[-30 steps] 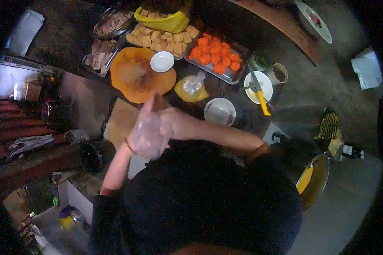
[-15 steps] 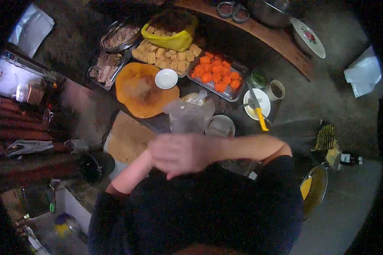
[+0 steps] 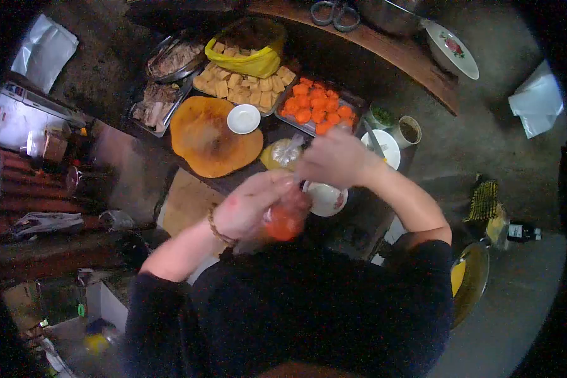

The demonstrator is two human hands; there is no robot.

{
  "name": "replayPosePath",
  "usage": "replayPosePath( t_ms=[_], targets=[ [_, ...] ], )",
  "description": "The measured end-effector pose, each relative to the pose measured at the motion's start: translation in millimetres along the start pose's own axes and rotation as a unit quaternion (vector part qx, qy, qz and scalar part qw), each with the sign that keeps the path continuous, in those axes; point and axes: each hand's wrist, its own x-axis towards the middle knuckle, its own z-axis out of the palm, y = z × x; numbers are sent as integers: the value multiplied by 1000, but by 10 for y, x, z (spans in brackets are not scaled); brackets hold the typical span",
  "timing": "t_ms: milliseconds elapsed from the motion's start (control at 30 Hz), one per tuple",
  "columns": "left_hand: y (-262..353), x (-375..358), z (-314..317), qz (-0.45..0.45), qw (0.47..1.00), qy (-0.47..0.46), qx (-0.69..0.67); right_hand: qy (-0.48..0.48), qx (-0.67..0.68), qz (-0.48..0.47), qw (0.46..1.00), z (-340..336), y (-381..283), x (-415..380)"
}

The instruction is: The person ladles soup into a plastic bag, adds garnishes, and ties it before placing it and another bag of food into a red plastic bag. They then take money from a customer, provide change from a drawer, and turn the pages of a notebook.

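The left hand [image 3: 252, 205] is closed around the top of 1 bag of orange contents [image 3: 283, 227], which hangs near the torso, short of the table [image 3: 365, 201]. The right hand [image 3: 337, 157] is beside it, too blurred to tell whether it grips anything.

Just beyond stand 1 patterned bowl [image 3: 329, 198], partly covered by the hands, and 1 tied yellowish bag [image 3: 282, 154]. The right hand also blocks the near corner of 1 metal tray [image 3: 299, 126] of orange pieces [image 3: 318, 104], over 10 but not exactly countable, and hides the handle of 1 knife [image 3: 376, 142] on 1 white plate [image 3: 392, 151].

Left of these, 1 round board [image 3: 201, 148] carries 1 small white dish [image 3: 243, 119]; pale cubes [image 3: 233, 88] lie behind, partly in 1 yellow bag [image 3: 252, 62]. 2 cups [image 3: 408, 130] stand by the plate.
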Motion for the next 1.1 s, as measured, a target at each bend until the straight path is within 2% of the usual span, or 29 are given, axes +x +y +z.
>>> replayPosePath(
  t_ms=[67, 100, 133, 167, 200, 267, 300, 367, 400, 433, 467, 500, 533, 567, 600, 633, 700, 733, 767, 800, 833, 867, 900, 967, 1000, 1033, 1100],
  targets=[
    [112, 87, 274, 77, 995, 21, -55, -58, -107, 102, 987, 276, 228, -114],
    [80, 211, 311, 76, 995, 20, -55, -59, -107, 103, 987, 466, 395, -56],
    [31, 397, 291, 211, 959, 134, 131, 201, -89, 77, 973, 696, 580, 69],
    [-16, 565, 232, 332, 859, 241, 306, 445, -65, 45, 892, 965, 644, 155],
    [-38, 689, 119, 334, 859, 242, 303, 465, 15, 162, 870, 1412, 487, 156],
    [-112, 853, -199, 332, 761, 306, 465, 401, 146, 389, 816, 2447, -50, 224],
    [-227, 883, -368, 301, 780, 318, 448, 362, 155, 461, 795, 3058, -336, 304],
    [-568, 842, -763, 238, 804, 348, 419, 352, 360, 455, 734, 2333, -843, 476],
    [-781, 800, -1028, 231, 802, 343, 431, 351, 360, 463, 730, 2148, -834, 448],
    [-806, 675, -1055, 188, 866, 316, 340, 230, 478, 453, 716, 1999, -770, 344],
    [-904, 552, -1172, 189, 899, 287, 271, 101, 583, 429, 682, 1870, -715, 249],
    [-1013, 448, -1269, 188, 926, 259, 199, 98, 585, 435, 678, 1761, -679, 182],
    [-1077, 364, -1279, 183, 928, 259, 194, 109, 538, 385, 742, 1670, -646, 128],
    [-1145, 280, -1274, 133, 959, 242, 67, 118, 488, 331, 799, 1590, -649, 110],
    [-1202, 227, -1267, 81, 970, 220, -61, 174, 470, 280, 819, 1516, -679, 122],
    [-1221, 202, -1258, 78, 970, 223, -66, 169, 473, 283, 817, 1373, -683, 137],
    [-1188, 171, -1242, 133, 974, 157, -97, 15, 488, 388, 782, 1120, -656, 137],
    [-1176, 138, -1271, 107, 980, 162, -42, 9, 489, 388, 781, 1179, -650, 99],
    [-1159, 114, -1280, 107, 979, 165, -46, 64, 472, 368, 799, 1289, -628, 57],
    [-1130, 89, -1275, 126, 978, 113, 120, 120, 454, 347, 812, 1360, -606, 28],
    [-1134, 63, -1264, 140, 947, 57, 282, 116, 456, 348, 811, 1371, -589, 20],
    [-1180, 42, -1248, 88, 950, 43, 297, 93, 487, 317, 808, 1374, -576, 11],
    [-1183, 34, -1215, 86, 951, 45, 294, 71, 518, 285, 803, 1378, -569, -2],
    [-1167, 29, -1120, 18, 956, 77, 282, 31, 524, 282, 803, 1396, -580, -31],
    [-1195, 18, -1082, -25, 971, 74, 226, -5, 527, 278, 803, 1405, -596, -39],
    [-1197, 14, -1043, -25, 971, 78, 225, -7, 529, 274, 803, 1366, -601, -26],
    [-1192, -14, -962, -39, 957, 114, 262, -89, 483, 244, 836, 1237, -637, 6]
  ],
)
